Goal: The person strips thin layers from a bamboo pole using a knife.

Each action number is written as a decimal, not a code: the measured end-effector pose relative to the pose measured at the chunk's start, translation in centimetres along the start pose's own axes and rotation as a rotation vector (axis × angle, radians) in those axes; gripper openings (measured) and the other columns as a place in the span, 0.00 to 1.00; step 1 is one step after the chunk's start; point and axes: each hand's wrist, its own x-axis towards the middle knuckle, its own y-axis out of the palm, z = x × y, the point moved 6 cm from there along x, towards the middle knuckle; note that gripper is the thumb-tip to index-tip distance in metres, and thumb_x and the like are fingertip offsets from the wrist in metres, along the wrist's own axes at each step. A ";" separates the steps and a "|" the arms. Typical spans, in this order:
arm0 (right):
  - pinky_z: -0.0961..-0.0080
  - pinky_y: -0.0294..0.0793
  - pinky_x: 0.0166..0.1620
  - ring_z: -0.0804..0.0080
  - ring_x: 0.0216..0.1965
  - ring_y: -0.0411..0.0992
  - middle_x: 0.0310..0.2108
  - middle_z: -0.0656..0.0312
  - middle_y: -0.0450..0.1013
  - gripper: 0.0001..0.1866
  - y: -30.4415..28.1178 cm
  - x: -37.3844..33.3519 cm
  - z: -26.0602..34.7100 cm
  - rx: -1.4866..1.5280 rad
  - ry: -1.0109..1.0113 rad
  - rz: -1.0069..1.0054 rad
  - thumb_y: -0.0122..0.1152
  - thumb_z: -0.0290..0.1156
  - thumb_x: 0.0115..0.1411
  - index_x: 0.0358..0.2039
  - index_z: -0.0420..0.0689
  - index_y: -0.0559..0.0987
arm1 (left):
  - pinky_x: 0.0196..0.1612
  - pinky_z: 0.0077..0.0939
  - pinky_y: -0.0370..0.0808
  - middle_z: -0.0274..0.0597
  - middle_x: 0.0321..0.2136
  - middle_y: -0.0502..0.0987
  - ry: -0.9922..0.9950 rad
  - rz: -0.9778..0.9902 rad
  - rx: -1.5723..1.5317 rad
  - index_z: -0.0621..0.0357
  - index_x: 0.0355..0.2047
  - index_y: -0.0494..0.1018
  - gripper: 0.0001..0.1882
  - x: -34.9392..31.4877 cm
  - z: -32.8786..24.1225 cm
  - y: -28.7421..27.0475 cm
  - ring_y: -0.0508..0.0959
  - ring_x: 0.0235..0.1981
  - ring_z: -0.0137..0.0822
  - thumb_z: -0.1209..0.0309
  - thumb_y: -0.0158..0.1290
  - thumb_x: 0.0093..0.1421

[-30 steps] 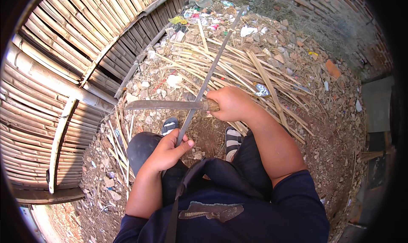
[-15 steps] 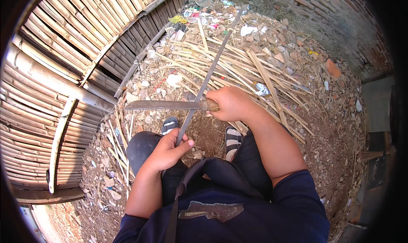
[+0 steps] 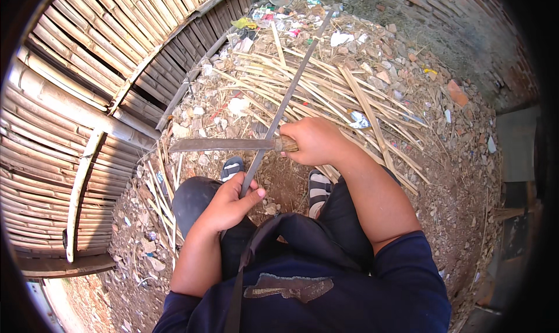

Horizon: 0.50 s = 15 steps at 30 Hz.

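Knife (image 3: 224, 145), dull metal and wood, in tightly closed right hand (image 3: 314, 141), across long flat strip (image 3: 292, 89) in closed left hand (image 3: 233, 203)

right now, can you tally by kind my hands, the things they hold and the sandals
Hands: 2 (left hand, right hand)
Knife: 1, in the right hand
Long grey strip: 1, in the left hand
Sandals: 2
Total: 6
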 end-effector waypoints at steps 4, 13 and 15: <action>0.50 0.78 0.38 0.46 0.36 0.80 0.28 0.50 0.79 0.16 -0.1 0.1 0.2 0.008 -0.005 0.003 0.73 0.42 0.54 0.38 0.47 0.81 | 0.35 0.25 0.76 0.32 0.31 0.74 0.009 0.002 0.006 0.58 0.44 0.69 0.10 0.0 -0.1 -0.1 0.76 0.30 0.25 0.70 0.59 0.71; 0.49 0.76 0.37 0.44 0.35 0.79 0.26 0.51 0.79 0.17 0.3 0.1 -0.2 -0.005 -0.016 -0.026 0.74 0.44 0.54 0.38 0.49 0.82 | 0.35 0.25 0.76 0.33 0.31 0.74 0.010 0.004 0.008 0.59 0.45 0.69 0.11 -0.1 -0.3 0.2 0.76 0.30 0.26 0.70 0.59 0.71; 0.49 0.77 0.38 0.44 0.35 0.79 0.26 0.51 0.79 0.17 0.4 0.1 -0.2 -0.003 -0.016 -0.022 0.74 0.44 0.54 0.39 0.49 0.82 | 0.35 0.25 0.76 0.33 0.31 0.74 0.008 0.000 0.014 0.59 0.45 0.69 0.11 -0.1 -0.2 0.3 0.76 0.30 0.26 0.70 0.59 0.71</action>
